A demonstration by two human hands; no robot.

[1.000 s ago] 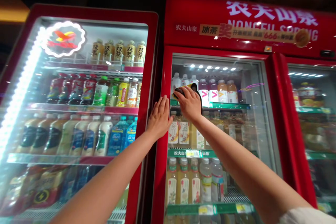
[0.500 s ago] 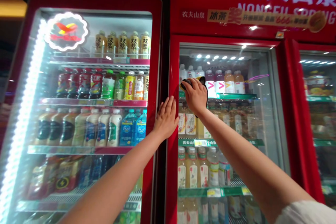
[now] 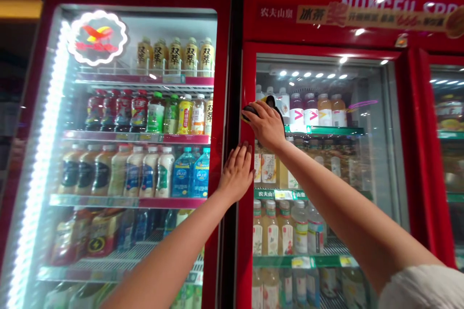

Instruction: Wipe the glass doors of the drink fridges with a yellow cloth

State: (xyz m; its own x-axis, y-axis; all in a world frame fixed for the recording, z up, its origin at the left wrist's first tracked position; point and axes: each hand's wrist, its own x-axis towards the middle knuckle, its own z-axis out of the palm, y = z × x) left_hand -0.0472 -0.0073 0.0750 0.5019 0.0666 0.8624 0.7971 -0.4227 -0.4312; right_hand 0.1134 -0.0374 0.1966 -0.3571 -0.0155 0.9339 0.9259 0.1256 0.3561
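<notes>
My right hand (image 3: 266,125) is pressed against the upper left part of the glass door (image 3: 362,164) of the red fridge. Under its fingers is a black and yellow cloth (image 3: 249,114), mostly hidden by the hand, which reaches over the left strip of the red door frame (image 3: 248,231). Lower down and to the left, my left hand (image 3: 237,171) rests flat on that frame, fingers stretched out and holding nothing. Behind the glass, bottles with pink and orange marks (image 3: 303,112) stand on the top shelf.
A second lit drinks fridge (image 3: 224,106) with a red frame stands at the left, a dark gap between the two. Several rows of bottles (image 3: 145,174) fill its shelves. Another glass door (image 3: 447,169) adjoins at the right.
My right hand has slid left with the cloth, from the glass onto the door frame's edge. My left hand stays on the frame. The view has shifted slightly left.
</notes>
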